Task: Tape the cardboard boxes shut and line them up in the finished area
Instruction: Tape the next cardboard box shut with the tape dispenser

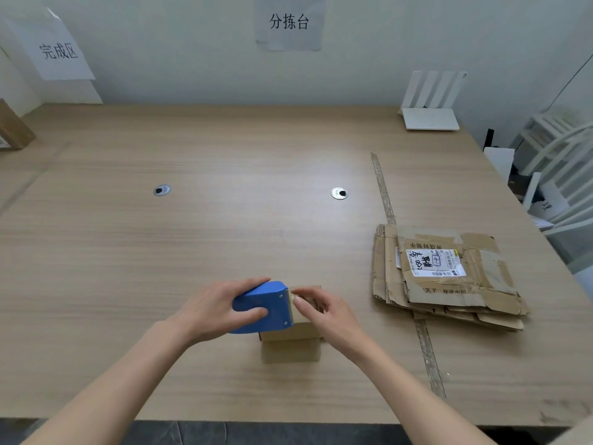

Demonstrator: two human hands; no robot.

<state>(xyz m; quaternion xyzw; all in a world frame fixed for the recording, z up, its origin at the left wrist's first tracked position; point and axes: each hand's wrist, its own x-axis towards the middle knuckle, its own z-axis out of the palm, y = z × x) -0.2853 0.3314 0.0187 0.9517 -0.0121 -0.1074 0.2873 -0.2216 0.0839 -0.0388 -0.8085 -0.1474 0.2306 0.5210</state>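
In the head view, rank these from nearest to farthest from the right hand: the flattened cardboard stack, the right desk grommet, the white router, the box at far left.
From the right hand:
1. Flattened cardboard stack, just to its right.
2. Right desk grommet, straight ahead at mid-table.
3. White router, back right by the wall.
4. Box at far left, by the table's back left edge.

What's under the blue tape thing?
A small cardboard box sits under the blue tape dispenser, which the left hand grips. The right hand pinches at its toothed edge. Most of the box's top is covered, so any tape there can't be seen.
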